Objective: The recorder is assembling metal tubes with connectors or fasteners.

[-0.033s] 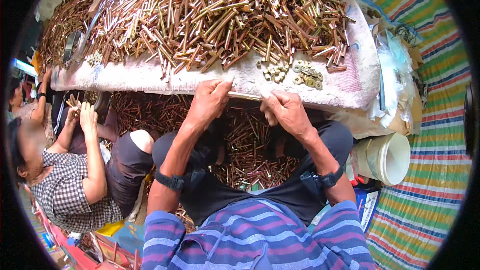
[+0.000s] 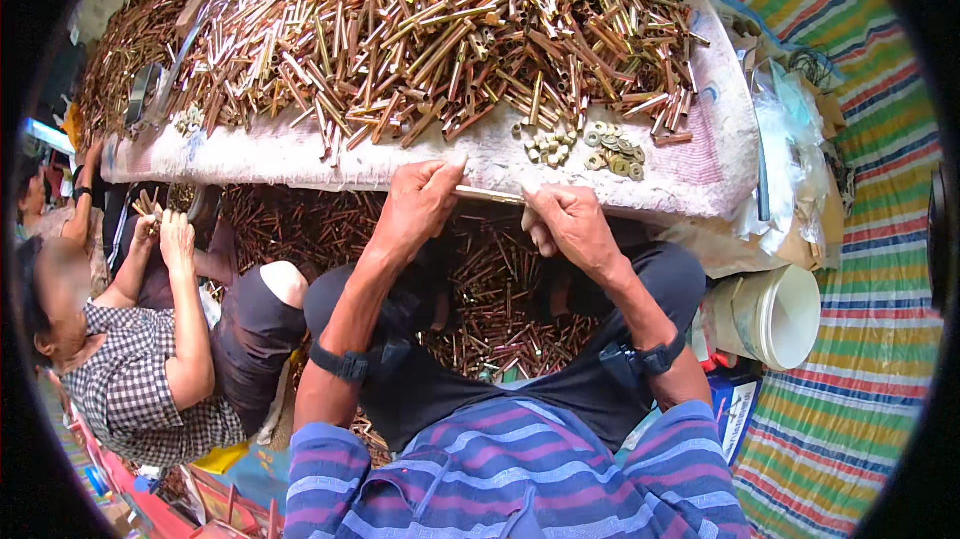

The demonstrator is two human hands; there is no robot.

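Note:
Between my hands a thin, pale metal rod (image 2: 488, 195) lies level along the table's front edge. My left hand (image 2: 422, 201) pinches its left end between thumb and curled fingers. The right end is in the closed fingers of my right hand (image 2: 570, 224), which partly hide it. Just beyond my right hand, a small cluster of nuts (image 2: 548, 146) and a pile of flat washers (image 2: 617, 154) lie on the cloth-covered table (image 2: 270, 154). A large heap of copper-coloured metal tubes (image 2: 430, 34) covers most of the tabletop.
More tubes (image 2: 505, 294) lie on the floor between my legs. At my right stand a white bucket (image 2: 785, 319) and clear plastic bags (image 2: 785, 159). A co-worker in a checked shirt (image 2: 145, 379) sits at my left, holding several small rods (image 2: 147, 203).
The fingers of my right hand have shifted very slightly at the rod's end. My left hand looks unmoved.

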